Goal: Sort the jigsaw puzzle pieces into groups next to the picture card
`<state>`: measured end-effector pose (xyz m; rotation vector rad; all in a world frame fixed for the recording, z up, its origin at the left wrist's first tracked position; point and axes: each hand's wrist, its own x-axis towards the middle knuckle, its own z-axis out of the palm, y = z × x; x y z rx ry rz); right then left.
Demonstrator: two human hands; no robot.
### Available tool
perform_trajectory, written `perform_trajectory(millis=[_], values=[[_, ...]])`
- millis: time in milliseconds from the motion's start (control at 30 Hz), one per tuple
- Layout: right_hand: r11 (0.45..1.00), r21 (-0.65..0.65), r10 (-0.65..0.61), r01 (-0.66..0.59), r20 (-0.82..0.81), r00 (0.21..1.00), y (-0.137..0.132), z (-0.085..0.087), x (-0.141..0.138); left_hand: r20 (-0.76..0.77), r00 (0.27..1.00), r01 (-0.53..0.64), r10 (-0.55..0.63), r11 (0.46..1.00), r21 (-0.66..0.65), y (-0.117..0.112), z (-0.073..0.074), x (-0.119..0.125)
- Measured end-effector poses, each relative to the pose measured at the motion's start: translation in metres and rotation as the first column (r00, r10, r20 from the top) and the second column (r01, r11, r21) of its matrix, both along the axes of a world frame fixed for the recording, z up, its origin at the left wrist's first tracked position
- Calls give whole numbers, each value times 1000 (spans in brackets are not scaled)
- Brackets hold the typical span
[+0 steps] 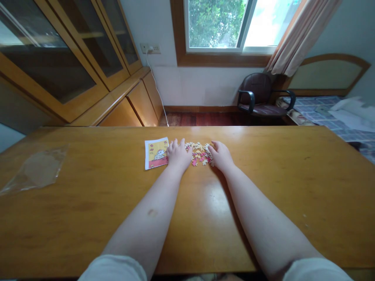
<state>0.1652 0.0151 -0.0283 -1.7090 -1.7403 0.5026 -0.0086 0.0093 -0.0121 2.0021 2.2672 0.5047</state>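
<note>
Loose jigsaw puzzle pieces (199, 153), some pink and some pale, lie in a small heap on the wooden table. On the heap's left side is my left hand (178, 155), palm down with its fingers spread. Its fingers also reach over the right edge of a picture sheet (156, 153), yellow and pink with a white cartoon figure. My right hand (221, 157) rests at the heap's right edge, thumb and fingers apart. Its fingertips are beside the outer pieces, and I see nothing held in either hand.
A clear plastic bag (39, 166) lies flat on the table (88, 218) at the left. Beyond the far edge are a wooden cabinet (117, 101), a dark office chair (259, 93), a window with a curtain (304, 37), and a bed (325, 113). A white cable (156, 86) hangs along the wall.
</note>
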Motion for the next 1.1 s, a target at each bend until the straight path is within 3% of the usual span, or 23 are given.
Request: perform_trajectory(millis=[133, 233, 367, 433, 600, 700, 800, 900, 1100], values=[[979, -86, 198, -183, 224, 954, -8, 2, -6, -13, 998, 60, -63, 986, -153, 3, -9, 0], [946, -95, 325, -311, 279, 904, -11, 2, -9, 7, 978, 205, -206, 970, -131, 3, -12, 3], [945, -37, 324, -326, 269, 907, -10, 0, -9, 64, 938, 344, -340, 936, -69, 3, -12, 5], [947, -7, 312, -321, 253, 916, -9, -2, -8, 98, 953, 292, -287, 955, -47, 3, -10, 4], [949, 2, 306, -315, 231, 923, -9, 0, -8, 135, 990, 36, -27, 997, -71, 6, -7, 1], [962, -39, 272, -271, 244, 931, -11, 2, -9, 87, 996, -7, 15, 996, -86, 5, -8, 1], [972, -78, 236, -223, 311, 921, -14, 1, -11, 43, 987, 159, -156, 982, -98, 3, -12, 3], [961, -80, 277, -266, 355, 893, -15, -2, -13, 24, 939, 344, -344, 930, -126, 1, -15, 5], [933, 9, 333, -360, 362, 871, -15, 0, -16, 30, 890, 456, -455, 889, -31, -1, -10, 9]])
